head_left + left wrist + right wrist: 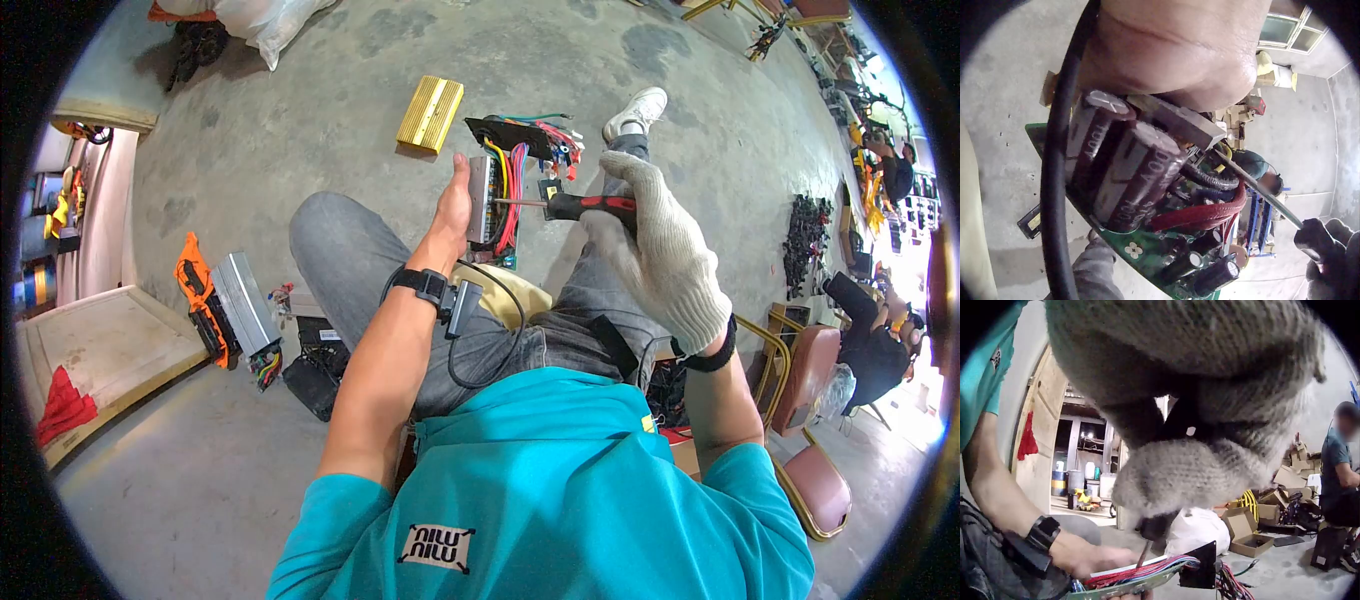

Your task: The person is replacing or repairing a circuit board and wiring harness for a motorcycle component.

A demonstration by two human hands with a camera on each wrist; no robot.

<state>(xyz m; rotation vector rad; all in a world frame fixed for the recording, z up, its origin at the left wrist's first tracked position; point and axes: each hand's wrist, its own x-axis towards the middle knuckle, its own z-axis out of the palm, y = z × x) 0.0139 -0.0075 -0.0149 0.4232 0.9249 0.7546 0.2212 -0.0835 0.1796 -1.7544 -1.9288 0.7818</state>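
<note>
My bare left hand [453,208] grips a green circuit board [1129,250] along the grey metal heat sink [481,200] on its side. Large dark capacitors [1141,175] stand on the board beside that hand. Red, yellow and other wires [517,185] run over it to a black end plate [510,137]. My right hand [665,250], in a knitted white glove, holds a screwdriver [590,206] by its red and black handle. Its shaft [1260,187] reaches across the wires, with the tip at the heat sink's edge.
A gold metal casing [430,114] lies on the concrete floor ahead. To the left are a silver casing [245,300], an orange part [195,275] and a wooden panel [120,340] with a red cloth [66,405]. Chairs [808,380] stand at right.
</note>
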